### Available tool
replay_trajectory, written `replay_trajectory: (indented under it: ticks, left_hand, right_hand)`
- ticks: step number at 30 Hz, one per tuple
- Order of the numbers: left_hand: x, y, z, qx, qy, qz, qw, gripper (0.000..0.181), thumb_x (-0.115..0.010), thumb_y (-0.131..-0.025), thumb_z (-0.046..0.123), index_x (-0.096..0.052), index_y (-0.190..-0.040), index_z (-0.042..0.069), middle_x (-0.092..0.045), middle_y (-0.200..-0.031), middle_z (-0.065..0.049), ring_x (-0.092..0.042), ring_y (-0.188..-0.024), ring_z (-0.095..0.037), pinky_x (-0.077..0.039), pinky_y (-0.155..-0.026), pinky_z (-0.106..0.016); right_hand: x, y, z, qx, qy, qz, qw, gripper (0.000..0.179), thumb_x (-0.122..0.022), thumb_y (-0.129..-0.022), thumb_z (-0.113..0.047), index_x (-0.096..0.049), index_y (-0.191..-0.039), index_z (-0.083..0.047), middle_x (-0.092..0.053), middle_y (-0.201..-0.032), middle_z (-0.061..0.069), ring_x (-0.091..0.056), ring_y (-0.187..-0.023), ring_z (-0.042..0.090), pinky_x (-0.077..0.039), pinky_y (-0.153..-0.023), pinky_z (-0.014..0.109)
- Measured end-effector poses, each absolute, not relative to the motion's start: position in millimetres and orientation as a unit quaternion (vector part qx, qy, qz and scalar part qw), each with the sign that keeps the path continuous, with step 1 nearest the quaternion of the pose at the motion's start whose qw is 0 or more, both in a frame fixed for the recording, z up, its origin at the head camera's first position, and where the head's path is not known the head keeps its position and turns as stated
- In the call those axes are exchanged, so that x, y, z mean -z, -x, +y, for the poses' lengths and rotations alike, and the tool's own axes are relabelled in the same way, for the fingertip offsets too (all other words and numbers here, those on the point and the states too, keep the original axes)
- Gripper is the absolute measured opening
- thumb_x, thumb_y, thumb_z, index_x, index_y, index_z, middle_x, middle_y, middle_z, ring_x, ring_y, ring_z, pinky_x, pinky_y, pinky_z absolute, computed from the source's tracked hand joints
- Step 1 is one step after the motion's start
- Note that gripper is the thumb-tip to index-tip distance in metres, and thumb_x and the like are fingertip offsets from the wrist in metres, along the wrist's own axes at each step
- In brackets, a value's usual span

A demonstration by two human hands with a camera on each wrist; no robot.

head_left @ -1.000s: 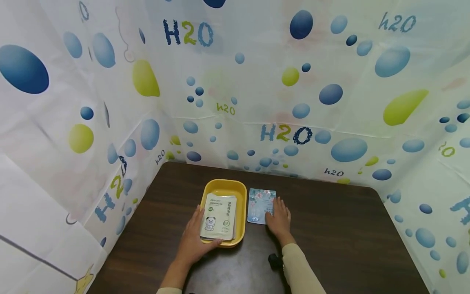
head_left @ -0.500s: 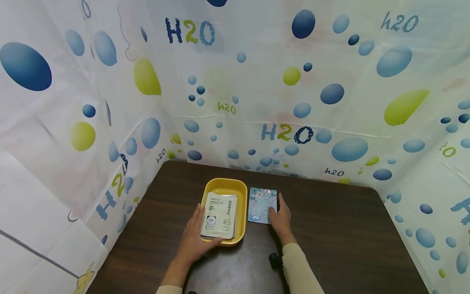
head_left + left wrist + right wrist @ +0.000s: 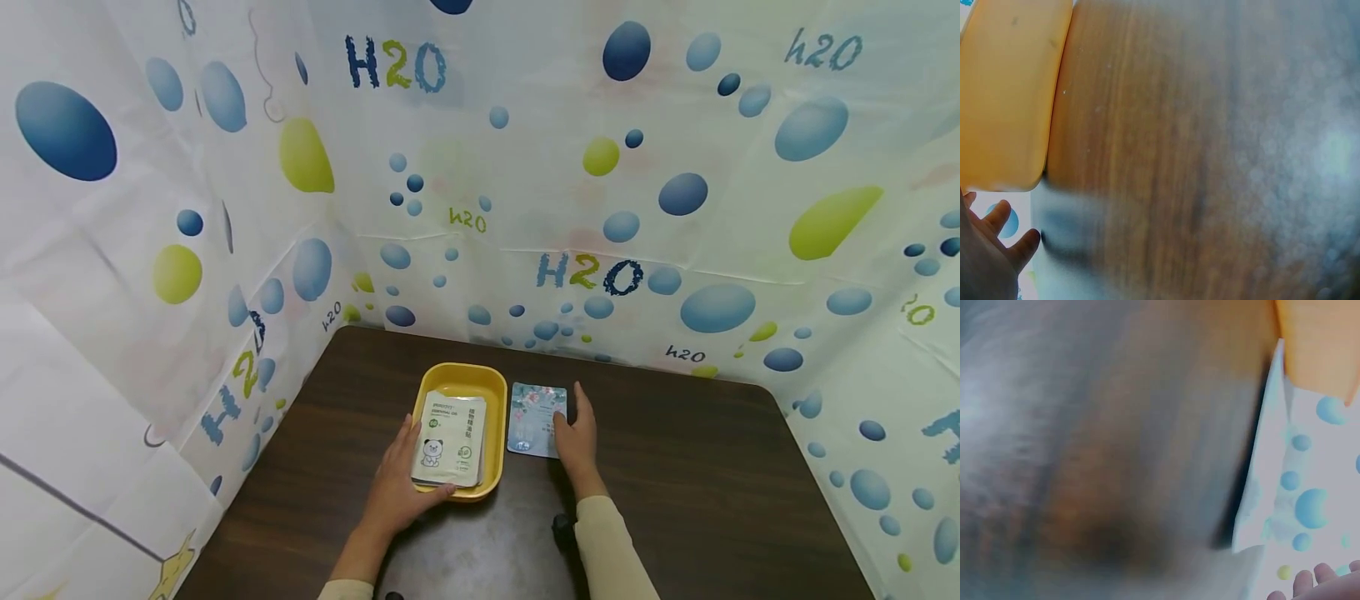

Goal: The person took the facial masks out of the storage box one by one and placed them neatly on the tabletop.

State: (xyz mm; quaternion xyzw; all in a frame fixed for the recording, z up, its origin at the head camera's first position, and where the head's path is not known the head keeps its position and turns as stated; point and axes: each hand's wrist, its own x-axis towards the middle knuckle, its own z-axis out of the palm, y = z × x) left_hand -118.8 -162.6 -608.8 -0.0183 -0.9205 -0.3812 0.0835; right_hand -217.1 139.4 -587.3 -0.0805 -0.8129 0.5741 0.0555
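Note:
In the head view, a yellow plastic tray (image 3: 493,433) holds a small stack of pale flat packets; the top packet (image 3: 450,442) bears a cartoon bear and the words "ESSENTIAL OIL". My left hand (image 3: 397,483) rests against the tray's left side with spread fingers, its thumb along the near rim. Right of the tray lies a flat blue packet (image 3: 532,421) with a flower print. The thumb of my right hand (image 3: 577,437) overlaps the blue packet's right edge, while the index finger points away from me beside it. The right wrist view shows that hand's fingers (image 3: 1304,584) apart from the packet.
Everything stands on a dark wooden table (image 3: 675,475). A white sheet (image 3: 525,167) printed with blue and green bubbles and "H2O" hangs behind and on both sides. A small black object (image 3: 562,529) sits at the right wrist.
My right hand has drawn slightly to the right, its fingers coming off the blue packet, with only the thumb still over the edge. The left hand, tray and packets keep their places.

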Motion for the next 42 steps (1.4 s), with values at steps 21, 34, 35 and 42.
replay_trajectory:
  ticks: [21, 34, 35, 42]
  left_hand:
    - [608.4, 118.7, -163.5, 0.382, 0.021, -0.920, 0.082, 0.122, -0.085, -0.066, 0.067, -0.028, -0.162, 0.018, -0.020, -0.172, -0.005, -0.036, -0.148, -0.040, -0.037, -0.108, -0.068]
    - [607.3, 118.6, -163.2, 0.387, 0.018, -0.919, 0.081, 0.122, -0.085, -0.065, 0.068, -0.030, -0.162, 0.018, -0.020, -0.172, -0.004, -0.035, -0.149, -0.039, -0.036, -0.110, -0.067]
    - [607.4, 118.6, -163.3, 0.387, 0.018, -0.919, 0.081, 0.122, -0.085, -0.065, 0.068, -0.030, -0.162, 0.018, -0.020, -0.172, -0.004, -0.035, -0.149, -0.039, -0.036, -0.110, -0.067]
    - [608.9, 119.3, -163.6, 0.381, 0.020, -0.921, 0.082, 0.122, -0.085, -0.066, 0.069, -0.030, -0.161, 0.018, -0.020, -0.172, -0.004, -0.036, -0.148, -0.040, -0.037, -0.109, -0.067]
  right_hand:
    - [551.7, 218.4, 131.9, -0.618, 0.052, -0.779, 0.095, 0.067, -0.053, -0.101, -0.014, -0.028, -0.162, -0.019, -0.023, -0.170, 0.007, -0.021, -0.157, 0.031, -0.022, -0.126, 0.054]
    - [531.1, 215.8, 118.0, -0.625, 0.033, -0.773, 0.102, 0.063, -0.053, -0.101, -0.012, -0.031, -0.161, -0.016, -0.027, -0.169, 0.006, -0.026, -0.156, 0.029, -0.022, -0.127, 0.049]
    - [529.3, 214.5, 115.5, -0.625, 0.030, -0.774, 0.100, 0.063, -0.053, -0.102, -0.012, -0.031, -0.161, -0.016, -0.027, -0.169, 0.006, -0.027, -0.156, 0.029, -0.022, -0.127, 0.048]
    - [523.7, 208.7, 94.1, -0.640, -0.007, -0.762, 0.099, 0.064, -0.054, -0.101, -0.008, -0.032, -0.161, -0.016, -0.027, -0.168, 0.008, -0.029, -0.154, 0.031, -0.024, -0.126, 0.051]
